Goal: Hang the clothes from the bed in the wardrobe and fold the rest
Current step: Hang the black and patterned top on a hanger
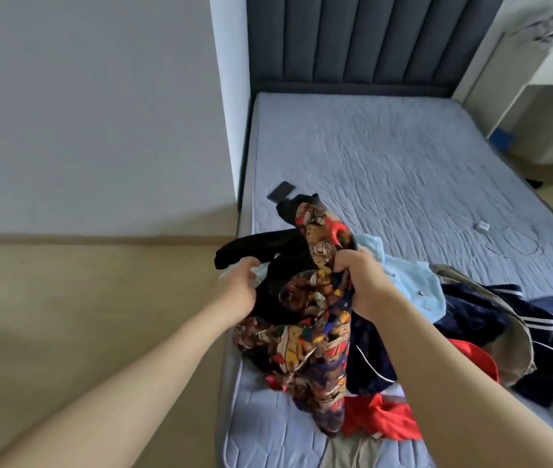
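Head view, looking down over two bare forearms at a bed (pixel 386 157) with a grey quilted mattress and dark padded headboard (pixel 352 38). The right grip (pixel 364 282) is clenched around a bunched cartoon-print shirt (pixel 315 336), lifting it above the near end of the mattress. The left grip (pixel 239 282) curls its fingers into a black garment (pixel 268 244) beside it. A pile of clothes (pixel 470 315) lies to the right, with a light blue towel (pixel 410 285). A phone (pixel 281 192) lies beyond, and a white cable (pixel 518 244) farther right.
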{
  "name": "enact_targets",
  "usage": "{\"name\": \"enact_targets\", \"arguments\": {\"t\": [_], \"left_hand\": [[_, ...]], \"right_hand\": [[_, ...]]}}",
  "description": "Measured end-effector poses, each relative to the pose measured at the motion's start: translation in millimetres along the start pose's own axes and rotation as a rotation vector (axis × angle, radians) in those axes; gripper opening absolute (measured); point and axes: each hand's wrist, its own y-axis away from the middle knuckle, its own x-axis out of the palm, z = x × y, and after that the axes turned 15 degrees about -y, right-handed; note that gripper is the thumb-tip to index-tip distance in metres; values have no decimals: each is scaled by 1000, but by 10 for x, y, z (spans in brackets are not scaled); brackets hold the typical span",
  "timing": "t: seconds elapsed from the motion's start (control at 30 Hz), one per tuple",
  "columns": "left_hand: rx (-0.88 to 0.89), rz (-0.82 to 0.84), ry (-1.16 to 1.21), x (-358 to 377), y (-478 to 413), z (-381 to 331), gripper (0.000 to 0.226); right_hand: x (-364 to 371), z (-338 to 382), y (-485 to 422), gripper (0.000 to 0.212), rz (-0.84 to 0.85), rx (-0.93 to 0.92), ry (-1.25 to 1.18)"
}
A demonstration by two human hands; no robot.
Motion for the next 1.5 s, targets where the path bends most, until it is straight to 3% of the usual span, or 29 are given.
{"name": "enact_targets", "arguments": {"t": [0.07, 0.13, 0.2, 0.27, 0.3, 0.4, 0.5, 0.63, 0.8, 0.93, 1.07, 1.17, 1.3, 1.4, 1.5], "left_hand": [[32, -189, 41, -220, -24, -49, 70], [87, -302, -71, -403, -66, -71, 80], [147, -283, -184, -556, -88, -35, 67], [193, -186, -196, -640, -76, -44, 30], [210, -167, -142, -670, -60, -63, 24], [148, -233, 87, -797, -16, -213, 24], [136, -340, 49, -960, 38, -419, 16], [127, -438, -41, -1140, 124, -604, 11], [141, -535, -104, -1457, 230, -782, 29], [130, -566, -26, -1746, 277, -820, 22], [142, -574, 158, -1960, 273, -783, 22], [179, -570, 224, -1991, 290, -736, 26], [220, -507, 292, -1906, 314, -560, 16], [115, -435, 141, -1699, 289, -305, 28], [-159, -397, -48, -1572, 267, -28, 23]], "right_hand": [[160, 53, 141, 15, 107, 62, 39], [220, 96, 232, 26, 191, 124, 41], [291, 146, 311, 30, 264, 144, 38], [338, 203, 351, 32, 272, 124, 36], [365, 240, 354, 33, 250, 102, 60], [454, 356, 285, 16, 108, -79, 353], [561, 417, 226, 18, -24, -263, 634], [720, 349, 197, 36, 86, -372, 669], [1012, 449, 251, 49, 348, -270, 336], [1200, 615, 293, 55, 446, -291, 380], [1408, 787, 326, 14, 330, -428, 446], [1562, 855, 337, 18, 261, -498, 379], [1729, 892, 359, 24, 262, -467, 189], [1845, 976, 381, 23, 300, -465, 104], [1902, 1117, 396, 35, 340, -507, 56]]}}
